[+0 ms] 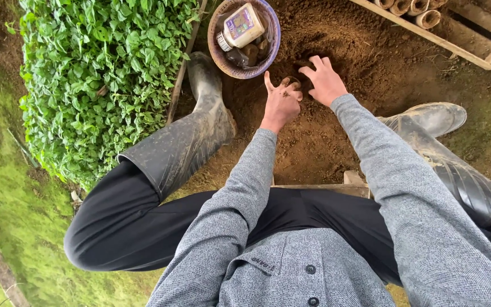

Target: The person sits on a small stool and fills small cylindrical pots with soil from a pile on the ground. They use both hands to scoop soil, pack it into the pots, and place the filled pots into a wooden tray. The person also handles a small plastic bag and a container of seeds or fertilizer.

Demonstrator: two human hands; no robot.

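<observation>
Below the purple bowl (273, 42), left hand (281, 104) curls its fingers round a small soil-filled pot (293, 83), mouth up; right hand (325, 82) splayed on loose soil (365, 51).

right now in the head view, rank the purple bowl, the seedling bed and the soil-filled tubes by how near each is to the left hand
1. purple bowl, just above-left of the left hand, holding a plastic jar.
2. seedling bed, farther out at the left.
3. soil-filled tubes, top right, behind the wooden rail; only a little farther than the seedlings' near edge.
</observation>
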